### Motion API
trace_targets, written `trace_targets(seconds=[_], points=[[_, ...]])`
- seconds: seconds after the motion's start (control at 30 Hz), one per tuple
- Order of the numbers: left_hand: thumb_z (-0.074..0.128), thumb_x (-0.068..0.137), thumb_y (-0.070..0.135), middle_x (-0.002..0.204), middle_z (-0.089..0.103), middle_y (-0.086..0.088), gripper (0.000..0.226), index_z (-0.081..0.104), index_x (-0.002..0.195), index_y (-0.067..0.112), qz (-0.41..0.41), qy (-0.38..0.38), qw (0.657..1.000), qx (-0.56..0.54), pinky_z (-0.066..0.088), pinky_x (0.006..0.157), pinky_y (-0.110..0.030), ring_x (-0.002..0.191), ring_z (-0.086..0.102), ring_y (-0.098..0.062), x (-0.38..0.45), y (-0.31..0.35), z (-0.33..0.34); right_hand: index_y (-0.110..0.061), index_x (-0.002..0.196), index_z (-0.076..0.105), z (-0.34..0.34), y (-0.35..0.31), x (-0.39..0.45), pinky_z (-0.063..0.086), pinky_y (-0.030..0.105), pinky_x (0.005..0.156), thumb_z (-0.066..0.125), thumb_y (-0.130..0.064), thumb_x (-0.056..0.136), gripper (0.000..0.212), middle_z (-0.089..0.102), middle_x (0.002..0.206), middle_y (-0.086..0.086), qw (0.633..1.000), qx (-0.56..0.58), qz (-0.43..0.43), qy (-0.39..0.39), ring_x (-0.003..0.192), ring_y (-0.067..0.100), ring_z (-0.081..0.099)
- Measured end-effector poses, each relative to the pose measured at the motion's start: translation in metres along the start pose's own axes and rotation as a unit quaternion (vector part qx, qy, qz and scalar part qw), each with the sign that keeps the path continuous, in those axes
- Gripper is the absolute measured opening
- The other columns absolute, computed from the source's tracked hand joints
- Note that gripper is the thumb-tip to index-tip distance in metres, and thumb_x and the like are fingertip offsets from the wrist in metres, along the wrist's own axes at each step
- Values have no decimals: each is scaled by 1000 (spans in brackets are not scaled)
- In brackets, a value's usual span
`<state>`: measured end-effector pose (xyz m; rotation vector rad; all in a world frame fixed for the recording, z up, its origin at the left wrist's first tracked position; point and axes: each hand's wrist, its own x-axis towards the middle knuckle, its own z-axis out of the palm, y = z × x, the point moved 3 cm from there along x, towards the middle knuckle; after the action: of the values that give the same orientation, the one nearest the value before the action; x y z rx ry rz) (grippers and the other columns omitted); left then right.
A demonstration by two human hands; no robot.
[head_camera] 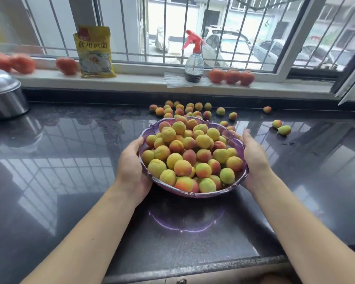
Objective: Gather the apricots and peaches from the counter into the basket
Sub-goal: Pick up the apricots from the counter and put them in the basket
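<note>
- The basket (237,147) is a purple see-through plastic bowl with a scalloped rim, heaped with small yellow-orange fruit (190,152), some blushed red, a few greenish
- It's out over the middle of the dark glossy tabletop (70,160); looks lifted a bit, since its purple reflection sits lower down toward the near edge, but I can't swear to it
- Left hand (131,167) grips the left rim, thumb over the edge and fingers under; right hand (252,156) cups the right side, fingers fairly straight along the wall
- Handling guess: that load is probably heavy for thin plastic, so the rim could flex; two hands on opposite sides and low seems right, kept level because the top layer would roll off easily
- The fruit itself probably bruises, so set pieces in, don't drop them
- Loose fruit (179,109) sits clustered behind the basket, with stragglers (281,127) off to the right, so the job isn't done
- Picking singles: light, round, they'll roll on that slick surface
</note>
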<state>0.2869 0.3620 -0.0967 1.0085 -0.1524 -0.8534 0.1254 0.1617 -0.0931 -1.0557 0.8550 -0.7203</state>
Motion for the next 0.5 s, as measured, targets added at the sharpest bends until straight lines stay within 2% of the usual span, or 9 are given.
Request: trace_targets(seconds=[0.1,0.17,0.23,0.27,0.33,0.4,0.5], points=[[37,109,35,128,74,-19,50,69,133,4,-8,-12,1000,-1,53,105,-52,118,72,-36,9,20,-20,-22,114,71,26,5,-6,58,52,91,34,-53,105,49,77,109,7,1000,14,-13,-13,100,32,74],[43,105,32,126,75,-19,46,75,122,4,9,-1,1000,1,54,99,-49,113,75,-35,13,39,-40,-19,113,70,55,9,-13,59,49,90,32,-48,108,48,78,105,6,999,19,-5,-36,97,29,75],[52,91,29,123,76,-18,42,82,107,5,17,2,1000,-3,54,95,-48,107,77,-34,15,60,-62,-19,116,69,90,16,-15,60,49,89,31,-48,109,48,78,105,6,998,18,12,-63,97,28,75],[53,85,30,123,76,-18,44,82,106,5,20,9,1000,-5,54,95,-50,106,77,-34,16,70,-75,-20,118,68,106,20,-16,60,48,88,32,-49,108,47,78,104,5,997,16,20,-71,96,27,75],[52,83,32,127,74,-19,50,79,114,5,26,18,999,-5,58,99,-51,109,76,-35,18,89,-103,-21,117,68,138,30,-13,62,45,83,33,-50,107,46,78,102,3,996,11,30,-86,94,25,76],[51,82,32,135,70,-19,59,74,130,5,34,8,999,-10,60,96,-54,117,73,-37,20,107,-127,-22,115,68,170,39,-11,63,43,82,34,-49,107,44,78,102,3,994,5,36,-102,95,24,75],[52,79,33,142,66,-18,77,56,151,9,46,13,999,-18,52,102,-53,124,69,-37,24,126,-154,-23,118,67,208,51,-4,60,49,88,37,-50,106,42,76,107,4,993,-22,54,-98,100,27,73]])
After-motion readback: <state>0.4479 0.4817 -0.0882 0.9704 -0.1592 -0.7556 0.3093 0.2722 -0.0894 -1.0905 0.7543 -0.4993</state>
